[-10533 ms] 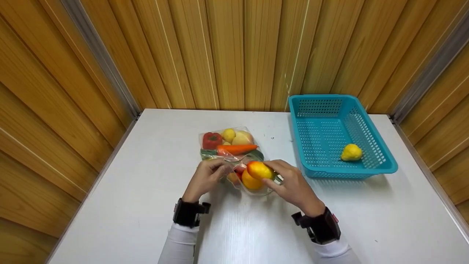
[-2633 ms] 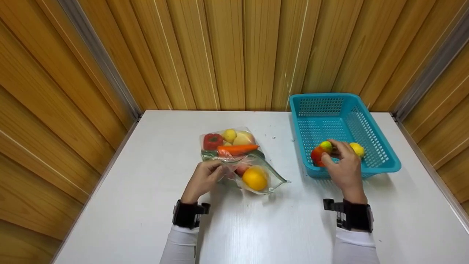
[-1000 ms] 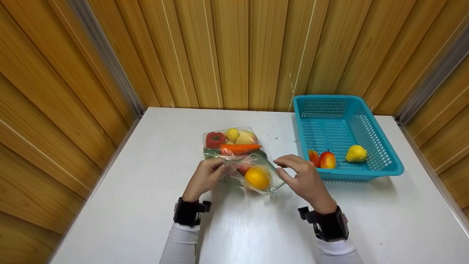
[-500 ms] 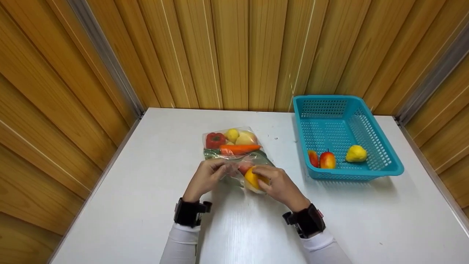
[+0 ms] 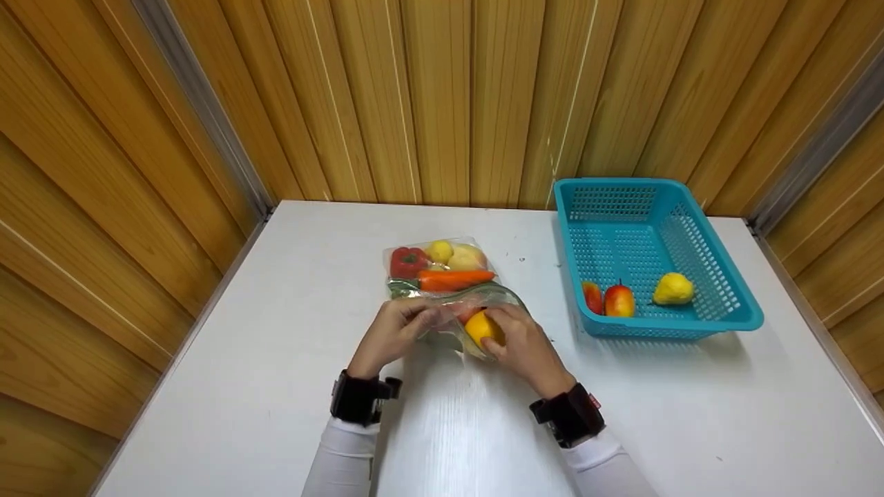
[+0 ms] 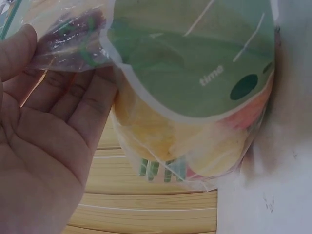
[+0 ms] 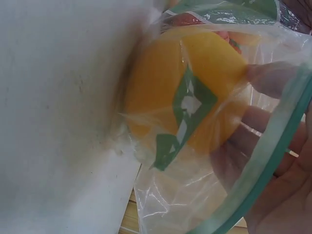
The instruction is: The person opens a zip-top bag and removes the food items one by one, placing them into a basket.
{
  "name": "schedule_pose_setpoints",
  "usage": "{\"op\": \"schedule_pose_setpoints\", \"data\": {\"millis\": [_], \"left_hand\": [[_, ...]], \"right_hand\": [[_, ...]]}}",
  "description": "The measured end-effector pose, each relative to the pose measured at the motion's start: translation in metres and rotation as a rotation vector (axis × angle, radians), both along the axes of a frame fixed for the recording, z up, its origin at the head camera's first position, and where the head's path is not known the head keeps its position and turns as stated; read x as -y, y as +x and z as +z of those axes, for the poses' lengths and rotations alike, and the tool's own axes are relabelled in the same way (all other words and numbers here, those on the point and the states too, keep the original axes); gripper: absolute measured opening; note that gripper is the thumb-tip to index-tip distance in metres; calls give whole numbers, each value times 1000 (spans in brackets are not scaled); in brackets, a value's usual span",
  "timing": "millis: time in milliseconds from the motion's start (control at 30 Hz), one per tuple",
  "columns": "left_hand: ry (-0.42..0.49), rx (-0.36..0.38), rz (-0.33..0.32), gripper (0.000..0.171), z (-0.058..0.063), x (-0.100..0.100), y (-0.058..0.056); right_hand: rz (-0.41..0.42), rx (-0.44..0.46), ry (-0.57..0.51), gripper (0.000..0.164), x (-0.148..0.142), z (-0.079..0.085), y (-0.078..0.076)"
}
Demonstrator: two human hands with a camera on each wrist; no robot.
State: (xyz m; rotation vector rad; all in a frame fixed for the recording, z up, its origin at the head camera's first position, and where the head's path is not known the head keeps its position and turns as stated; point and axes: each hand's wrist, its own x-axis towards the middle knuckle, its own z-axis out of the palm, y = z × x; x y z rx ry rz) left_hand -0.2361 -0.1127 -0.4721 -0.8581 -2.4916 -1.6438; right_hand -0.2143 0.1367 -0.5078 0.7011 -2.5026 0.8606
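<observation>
A clear zip bag (image 5: pixel 442 297) with green print lies mid-table. Through its film show a red bell pepper (image 5: pixel 407 262), a carrot (image 5: pixel 456 279) and yellow fruits. My left hand (image 5: pixel 392 333) pinches the edge of its mouth between thumb and fingers; in the left wrist view crumpled film (image 6: pixel 73 44) sits at the fingertips. Reaching into the mouth, my right hand (image 5: pixel 526 345) curls its fingers and thumb round an orange (image 7: pixel 195 97). The right wrist view shows the green zip strip (image 7: pixel 273 161) across that hand. A reddish fruit (image 5: pixel 469 314) is beside the orange.
A turquoise perforated basket (image 5: pixel 749 314) stands at the right of the white table (image 5: pixel 262 386). In it lie a yellow pear-shaped fruit (image 5: pixel 673 288) and two red-and-yellow fruits (image 5: pixel 619 301). Wood-panelled walls (image 5: pixel 435 103) enclose the back and sides.
Over these seconds my right hand put red-and-yellow fruits into the basket and came back to the bag. It now grips the orange there. My left hand has stayed at the bag's edge.
</observation>
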Motion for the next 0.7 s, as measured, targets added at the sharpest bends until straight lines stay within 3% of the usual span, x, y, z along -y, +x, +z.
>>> {"op": "schedule_pose_setpoints", "data": {"millis": [400,700], "left_hand": [[-12,2,-40,21,-1,-3,0],[0,8,-47,20,-2,-4,1]], "right_hand": [[-16,-54,72,72,0,-13,-3],[1,-48,80,73,2,-21,-4]]}}
